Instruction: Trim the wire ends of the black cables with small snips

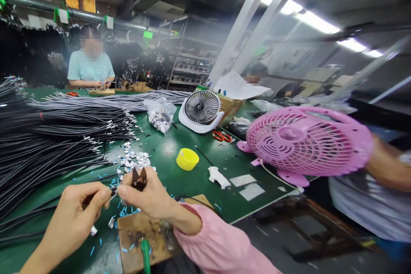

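Note:
My left hand (80, 207) is closed in a pinch on the end of a black cable (113, 189). Close beside it, my right hand (146, 197) is closed around a pair of dark cutters (139, 179) whose jaws point up. Its thumb and fingertips meet at the cable end, where a short pale wire shows. Most of the cutters' handles are hidden in the palm. Below the hands lies a worn wooden block (130, 233) with a green-handled tool (145, 254) on it. Bits of silver foil (136, 160) and blue scraps (123, 212) litter the tabletop around them.
Bundles of black cables (64, 130) cover the left. Behind stand a plastic bag (161, 114), a small white fan (201, 109) and orange-handled scissors (222, 136). A yellow tub (187, 159) sits mid-table; a pink fan (305, 141) stands right. A person (91, 66) works across the table.

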